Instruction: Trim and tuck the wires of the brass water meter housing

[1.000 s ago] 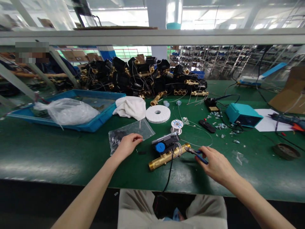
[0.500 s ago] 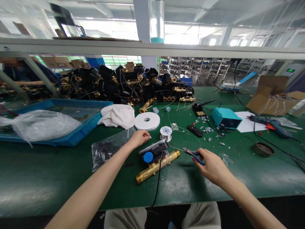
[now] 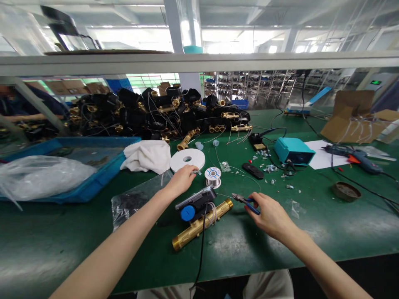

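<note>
My right hand [image 3: 270, 214] grips blue-handled wire cutters [image 3: 245, 202], their jaws pointing left toward a thin wire [image 3: 225, 195]. My left hand [image 3: 183, 179] is pinched closed beside a white tape roll [image 3: 195, 158]. A small pale bluish piece [image 3: 198, 172] shows at its fingertips, too small to name. Just below lies a brass pipe fitting [image 3: 199, 226] carrying a black meter unit with a blue cap [image 3: 187, 213] and a black cable. Behind the meter stands a solder spool [image 3: 213, 178].
Many black and brass meters [image 3: 131, 110] are heaped at the back. On the left are a blue tray [image 3: 109, 166] and a white cloth [image 3: 146, 155]. On the right sit a teal soldering station [image 3: 294, 150], a glue gun [image 3: 358, 157], a round tin [image 3: 346, 192] and a cardboard box [image 3: 349, 118].
The view has shifted slightly. My left hand has moved a little up toward the tape roll. My right hand still holds the cutters, now slightly nearer the meter's brass end.
</note>
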Motion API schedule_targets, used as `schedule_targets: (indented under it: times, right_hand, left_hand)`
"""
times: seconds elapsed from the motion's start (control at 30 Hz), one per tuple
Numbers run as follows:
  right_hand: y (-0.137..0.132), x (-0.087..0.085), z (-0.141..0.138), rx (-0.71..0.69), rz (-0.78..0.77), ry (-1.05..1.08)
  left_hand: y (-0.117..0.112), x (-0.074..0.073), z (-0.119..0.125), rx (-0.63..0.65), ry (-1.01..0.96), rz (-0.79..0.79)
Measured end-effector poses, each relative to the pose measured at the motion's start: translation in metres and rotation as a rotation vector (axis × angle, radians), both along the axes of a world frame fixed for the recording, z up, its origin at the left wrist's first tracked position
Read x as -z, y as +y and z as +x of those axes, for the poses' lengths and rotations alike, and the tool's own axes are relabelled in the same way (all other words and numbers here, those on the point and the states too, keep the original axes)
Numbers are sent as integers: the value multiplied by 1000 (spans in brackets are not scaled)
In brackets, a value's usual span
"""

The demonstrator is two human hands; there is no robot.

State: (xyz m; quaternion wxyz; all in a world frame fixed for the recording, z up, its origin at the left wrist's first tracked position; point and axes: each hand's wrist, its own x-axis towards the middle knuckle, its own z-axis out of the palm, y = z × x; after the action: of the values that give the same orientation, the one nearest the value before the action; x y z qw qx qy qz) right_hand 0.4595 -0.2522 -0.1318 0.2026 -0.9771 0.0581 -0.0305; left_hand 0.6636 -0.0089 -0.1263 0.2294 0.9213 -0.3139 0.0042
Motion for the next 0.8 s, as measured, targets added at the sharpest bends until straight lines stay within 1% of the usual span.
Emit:
schedule_targets:
  times: [0.1, 0.2, 0.27, 0.3, 0.37, 0.43, 0.47, 0.53, 0.6, 0.67, 0.73, 0.8]
  right_hand:
    - [1, 1, -1, -5, 21, -6]
    - [-3, 1, -8, 16, 49, -1]
    - [-9, 0, -15, 43, 71, -4]
    - [-12, -1, -20, 57, 83, -8]
    - [-18, -2, -29, 82, 111, -12]
    - [-21, -2, -39, 104, 145, -6]
    - [-22, -2, -44, 111, 163, 1]
    - [-21, -2, -51, 119, 189, 15]
    - [-18, -2, -56, 120, 205, 26]
    - [-15, -1, -57, 116, 214, 38]
    - [-13, 1, -56, 113, 218, 48]
    - [-13, 5, -55, 109, 217, 49]
  left_hand:
    - [-9, 18, 18, 78, -15, 85]
    - [-18, 34, 34, 107, -12, 161]
    - [-20, 39, 42, 106, -16, 201]
    - [-21, 38, 45, 103, -19, 216]
    - [-25, 28, 53, 96, -25, 232]
    - [-34, 11, 60, 86, -39, 214]
    - [-43, 0, 62, 88, -47, 191]
    - [-69, -21, 60, 124, -45, 129]
    - [-103, -36, 50, 206, -9, 65]
    - [-141, -42, 31, 289, 39, 15]
    - [-176, -41, 11, 348, 78, -25]
    - [-202, -36, -7, 379, 105, -76]
